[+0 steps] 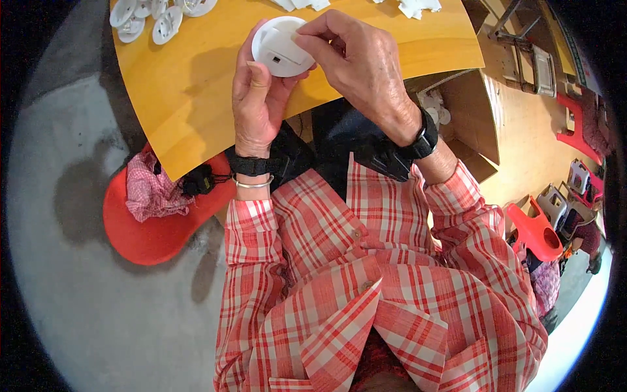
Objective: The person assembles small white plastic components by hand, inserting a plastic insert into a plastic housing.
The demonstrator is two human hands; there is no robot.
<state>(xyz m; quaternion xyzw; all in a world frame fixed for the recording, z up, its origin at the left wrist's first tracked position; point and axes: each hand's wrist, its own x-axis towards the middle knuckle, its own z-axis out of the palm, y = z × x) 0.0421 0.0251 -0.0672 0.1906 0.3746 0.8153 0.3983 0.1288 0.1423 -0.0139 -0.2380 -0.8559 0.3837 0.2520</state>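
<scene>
Head view: white round housing (279,47) held over the tabletop's (424,49) near edge; left hand's (256,104) fingers curl around it, thumb at rim, presumably to steady it; right hand's (367,73) thumb and finger pinched together at its face, anything between them cannot tell; similar white parts (168,26) at the tabletop's far left, likely within reach.

This looks like a small workshop or assembly room for handwork: a round white plastic piece (282,49) is held over a yellow wood-toned desk (431,42) where batches of white parts (168,25) lie loose, and an open cardboard box (473,108) beside it contains more. The bare grey floor (72,294) and simple red plastic stools (539,232) also suggest a plain working space.
</scene>
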